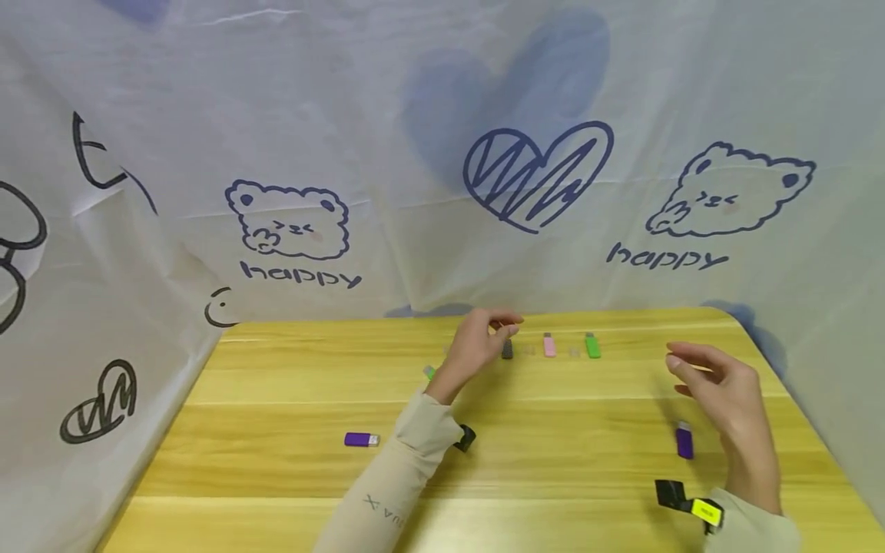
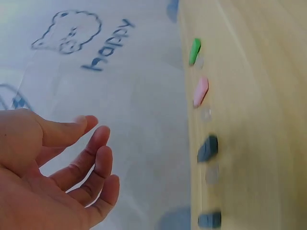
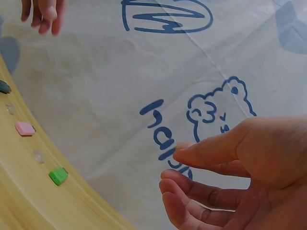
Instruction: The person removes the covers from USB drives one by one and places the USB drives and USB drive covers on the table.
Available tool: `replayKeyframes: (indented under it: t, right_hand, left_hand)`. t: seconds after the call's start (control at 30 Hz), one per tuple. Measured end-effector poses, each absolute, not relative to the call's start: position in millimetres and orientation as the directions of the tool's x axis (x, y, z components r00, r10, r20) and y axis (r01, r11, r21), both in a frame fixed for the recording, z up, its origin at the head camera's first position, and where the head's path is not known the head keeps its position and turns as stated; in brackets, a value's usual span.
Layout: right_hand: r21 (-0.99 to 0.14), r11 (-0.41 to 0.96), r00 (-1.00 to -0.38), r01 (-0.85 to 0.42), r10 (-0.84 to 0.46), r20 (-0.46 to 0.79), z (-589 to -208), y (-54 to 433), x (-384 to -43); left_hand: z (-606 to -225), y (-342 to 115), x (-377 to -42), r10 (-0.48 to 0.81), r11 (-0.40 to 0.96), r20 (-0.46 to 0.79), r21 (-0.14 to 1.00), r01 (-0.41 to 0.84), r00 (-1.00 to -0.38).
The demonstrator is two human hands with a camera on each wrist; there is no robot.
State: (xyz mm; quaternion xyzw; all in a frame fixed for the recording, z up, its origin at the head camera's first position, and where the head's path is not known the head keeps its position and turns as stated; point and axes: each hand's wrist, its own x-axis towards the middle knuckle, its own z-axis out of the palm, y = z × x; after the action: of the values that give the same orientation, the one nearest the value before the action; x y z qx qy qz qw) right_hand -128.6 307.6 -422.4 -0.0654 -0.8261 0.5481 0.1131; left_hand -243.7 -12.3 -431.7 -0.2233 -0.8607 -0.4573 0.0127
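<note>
Right now, the left hand (image 1: 480, 338) is over the far part of the wooden table (image 1: 553, 453), fingers loosely bent and empty. Apart from it but near lie 2 dark sticks, the nearer-to-middle dark stick (image 2: 208, 148) and the outer dark stick (image 2: 210, 219). They line up along the far edge with a pink stick (image 1: 549, 345) and a green stick (image 1: 592, 346); the left wrist view shows 3 clear pieces (image 2: 212, 174) in the gaps of this row. Also raised, the right hand (image 1: 722, 384) is empty, a narrow gap between thumb and curved fingers, with 1 purple USB stick (image 1: 684, 442) lying below. Another purple USB stick (image 1: 361, 439) lies left of the left sleeve (image 1: 394, 468), and 1 more green stick (image 1: 430, 372) peeks out beside the left wrist.
</note>
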Motion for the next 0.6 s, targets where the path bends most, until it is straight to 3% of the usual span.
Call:
replayKeyframes:
  t: [0.27, 0.6]
  right_hand:
    - [-0.885, 0.463, -0.973, -0.036, 0.185, 0.137, -421, 290, -135]
    - [-0.802, 0.597, -0.976, -0.019, 0.164, 0.144, -416, 275, -135]
  left_hand:
    - [-442, -62, -227, 0.239, 0.460, 0.311, 0.798, 0.389, -0.920]
    - [-442, -110, -211, 0.066, 0.426, 0.323, 0.846, 0.319, -0.944]
